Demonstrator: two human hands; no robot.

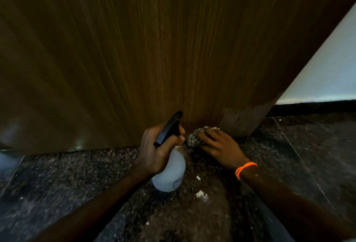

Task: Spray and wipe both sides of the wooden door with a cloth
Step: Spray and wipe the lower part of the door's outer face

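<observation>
Head cam, down low at the bottom of the dark brown wooden door [134, 49], right by the speckled dark stone floor [77, 184]. Left hand [156, 151] curled round the neck of the white plastic spray bottle w/ black trigger head [169, 172], nozzle aimed at the door. Right hand [217, 145], orange thread band [244, 168] on the wrist, fingers spread, pressing a crumpled patterned cloth [196, 135] onto the door's bottom edge. Cloth's soft, prob damp: bunch it in the palm. Bottle looks light, maybe slick: grip at the neck. Chipped corner [242, 118] to the right could snag
</observation>
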